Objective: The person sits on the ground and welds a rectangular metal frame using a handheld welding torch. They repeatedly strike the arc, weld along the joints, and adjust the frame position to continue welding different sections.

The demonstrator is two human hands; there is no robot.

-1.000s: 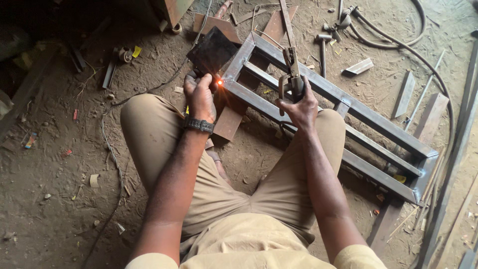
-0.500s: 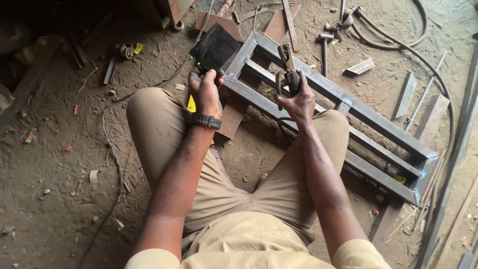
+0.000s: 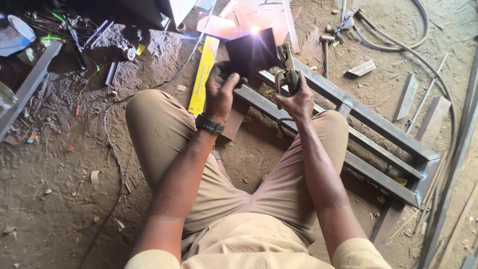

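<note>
Fingers of the left hand (image 3: 220,92) are curled around the lower edge of a dark welding shield (image 3: 250,51), which stands up just above them. Fingers of the right hand (image 3: 297,99) are closed around the handle of an electrode holder (image 3: 288,67), which juts upward past them. A bright arc glare (image 3: 256,30) shines just beyond the holder's tip, at the shield's upper edge. A grey steel frame (image 3: 368,118) lies on the dirt floor (image 3: 64,199) under both hands. A yellow electrode box (image 3: 204,74) lies just beside the left fingers.

surface: dirt floor (image 3: 59,199) | on it: steel frame (image 3: 378,124) (long), hammer (image 3: 326,50), yellow box (image 3: 204,74)
</note>
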